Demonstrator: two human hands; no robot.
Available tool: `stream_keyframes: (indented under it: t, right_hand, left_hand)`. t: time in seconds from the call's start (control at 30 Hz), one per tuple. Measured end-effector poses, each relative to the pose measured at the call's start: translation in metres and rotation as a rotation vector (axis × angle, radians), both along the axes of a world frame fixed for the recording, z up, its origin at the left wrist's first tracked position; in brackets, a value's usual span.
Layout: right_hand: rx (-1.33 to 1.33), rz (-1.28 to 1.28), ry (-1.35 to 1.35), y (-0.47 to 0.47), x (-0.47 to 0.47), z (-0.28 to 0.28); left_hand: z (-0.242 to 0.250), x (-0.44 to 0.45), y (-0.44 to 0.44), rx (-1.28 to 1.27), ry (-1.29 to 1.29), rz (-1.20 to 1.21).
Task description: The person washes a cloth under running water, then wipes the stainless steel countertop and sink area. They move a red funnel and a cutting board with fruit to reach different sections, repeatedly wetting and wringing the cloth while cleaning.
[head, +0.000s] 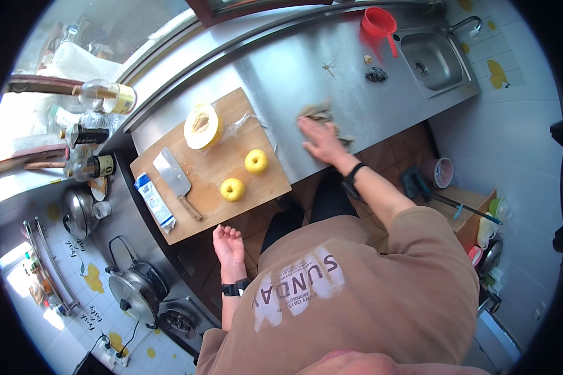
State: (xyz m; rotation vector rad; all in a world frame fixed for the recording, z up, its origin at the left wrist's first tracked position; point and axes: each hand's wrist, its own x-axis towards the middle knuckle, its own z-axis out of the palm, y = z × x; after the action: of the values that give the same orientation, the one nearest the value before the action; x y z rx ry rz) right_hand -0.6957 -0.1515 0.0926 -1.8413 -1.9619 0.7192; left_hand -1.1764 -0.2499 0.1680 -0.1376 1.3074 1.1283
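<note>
My right hand (pixel 323 139) lies flat on a crumpled cloth (pixel 320 112) on the stainless steel counter (pixel 281 79). Beside the front edge of the wooden cutting board (pixel 216 187), my left hand (pixel 229 244) hangs with loosely curled fingers, holding nothing. On the board rest a halved yellow melon (pixel 202 126) with its cut face up, two yellow apples (pixel 256 161), a cleaver (pixel 172 172) with a wooden handle, and a blue and white packet (pixel 155 202). Clear plastic film (pixel 237 124) lies near the melon.
Beside the sink (pixel 434 61) stands a red plastic dipper (pixel 379 22). A dark scouring pad (pixel 376 74), a small tan piece (pixel 368 59) and plant scraps (pixel 328 70) lie on the counter. Bottles (pixel 122 98) line the windowsill; a lidded pot (pixel 133 295) stands at the lower left.
</note>
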Motion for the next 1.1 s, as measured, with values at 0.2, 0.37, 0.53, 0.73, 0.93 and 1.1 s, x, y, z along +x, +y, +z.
stream_keyframes:
  t: [0.2, 0.37, 0.53, 0.73, 0.93, 1.1]
  right_hand:
    - [0.208, 0.208, 0.21, 0.093, -0.019, -0.005]
    - [0.452, -0.095, 0.411, 0.1, 0.086, 0.04]
    - [0.367, -0.531, -0.206, 0.098, 0.255, 0.057]
    - [0.179, -0.324, 0.06, 0.106, 0.334, 0.041]
    - [0.206, -0.47, 0.046, 0.12, 0.339, 0.018]
    - [0.241, -0.412, 0.003, 0.164, 0.334, 0.007]
  left_hand:
    - [0.047, 0.216, 0.08, 0.486, -0.003, -0.491]
    - [-0.014, 0.369, 0.181, 0.733, 1.267, -0.918]
    - [-0.071, 0.447, 0.184, 0.391, 1.766, -0.972]
    - [-0.099, 0.439, 0.201, 0.444, 1.809, -0.789]
    - [-0.104, 0.444, 0.229, 0.532, 1.809, -0.697]
    - [-0.107, 0.454, 0.281, 0.559, 1.793, -0.641]
